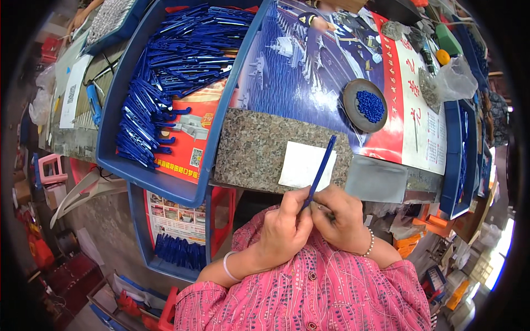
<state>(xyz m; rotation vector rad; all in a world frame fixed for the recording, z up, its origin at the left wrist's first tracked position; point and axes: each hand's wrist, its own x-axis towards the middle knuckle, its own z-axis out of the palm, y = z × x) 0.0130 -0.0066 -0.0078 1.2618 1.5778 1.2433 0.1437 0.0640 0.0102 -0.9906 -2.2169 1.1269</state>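
A slim blue pen barrel (322,166) slants up and away from my fingers, its far end above a white paper square (295,165). My left hand (284,227) is closed around the barrel's near end. Pressed up against it, my right hand (343,218) is closed too, thumb and fingers pinched at that same lower end. Whatever small part sits between the right fingertips is hidden. The paper lies on a speckled stone slab (248,146) at the table's near edge. Beyond it to the right, a round dark dish (350,105) holds many tiny blue pieces.
A large blue tray (205,160) of blue pen barrels stands to the left. A lower blue tray (140,220) holds more. Another blue tray (451,198) stands at the right edge. A clear plastic bag (457,77) and a yellow round object (443,57) lie far right.
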